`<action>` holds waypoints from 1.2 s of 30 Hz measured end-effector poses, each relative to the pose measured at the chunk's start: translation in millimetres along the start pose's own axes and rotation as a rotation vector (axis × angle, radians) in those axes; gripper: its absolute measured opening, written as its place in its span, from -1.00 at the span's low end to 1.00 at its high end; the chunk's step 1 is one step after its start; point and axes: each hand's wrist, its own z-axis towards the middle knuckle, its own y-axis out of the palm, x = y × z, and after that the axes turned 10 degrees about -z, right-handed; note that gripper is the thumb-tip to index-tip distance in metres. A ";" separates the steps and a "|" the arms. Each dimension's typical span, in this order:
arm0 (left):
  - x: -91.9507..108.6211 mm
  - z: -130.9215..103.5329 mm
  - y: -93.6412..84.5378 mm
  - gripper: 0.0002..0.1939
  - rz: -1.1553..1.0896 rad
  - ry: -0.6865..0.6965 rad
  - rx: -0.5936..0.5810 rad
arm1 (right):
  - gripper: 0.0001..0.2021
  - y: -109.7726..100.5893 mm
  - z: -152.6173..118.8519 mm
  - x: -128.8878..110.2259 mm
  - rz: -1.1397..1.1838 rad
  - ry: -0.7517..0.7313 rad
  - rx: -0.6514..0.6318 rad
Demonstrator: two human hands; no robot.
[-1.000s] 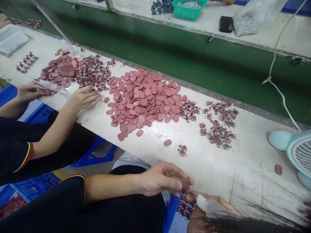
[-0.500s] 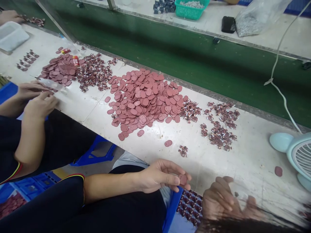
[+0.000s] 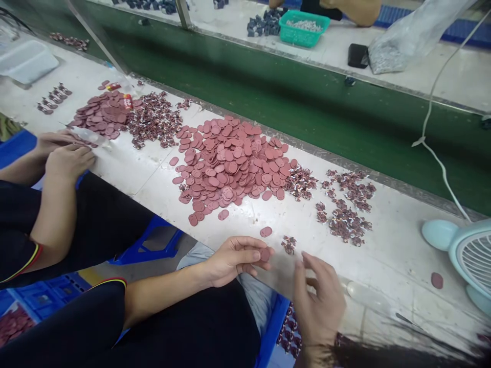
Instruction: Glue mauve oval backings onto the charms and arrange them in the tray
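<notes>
My left hand [image 3: 235, 259] pinches a reddish-brown oval disc [image 3: 264, 254] over the table's front edge. Nearby on the white table lie a single loose oval disc [image 3: 266, 232] and a small cluster of brown parts [image 3: 288, 244]. My right hand [image 3: 320, 299] is just right of that cluster, thumb and fingers apart, with nothing seen between them. A pale translucent bottle [image 3: 368, 296] lies behind it, partly hidden by the hand and by hair. Farther back is a big pile of oval discs [image 3: 233, 158].
Small brown parts [image 3: 347, 220] lie in heaps right of the pile. A light-blue fan [image 3: 473, 255] stands at the right edge. A co-worker's hands [image 3: 71, 153] work at the left. Across the green belt [image 3: 268, 97] are a green basket [image 3: 305, 38] and a plastic bag [image 3: 399, 46].
My right hand has moved left and away from the bottle, towards the small cluster of brown parts. My left hand has shifted slightly left and up, still pinching the disc.
</notes>
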 end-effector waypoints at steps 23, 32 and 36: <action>-14.6 2.7 1.8 -0.36 0.127 -0.036 -0.076 | -0.72 -26.9 -29.0 10.8 0.248 0.171 -0.250; -27.7 6.2 4.9 -0.34 0.205 -0.063 -0.144 | -0.64 -46.8 -41.0 -61.5 0.630 0.558 -0.323; -29.2 6.6 6.5 -0.32 0.204 -0.073 -0.152 | -0.64 -45.2 -37.4 -60.7 0.617 0.561 -0.314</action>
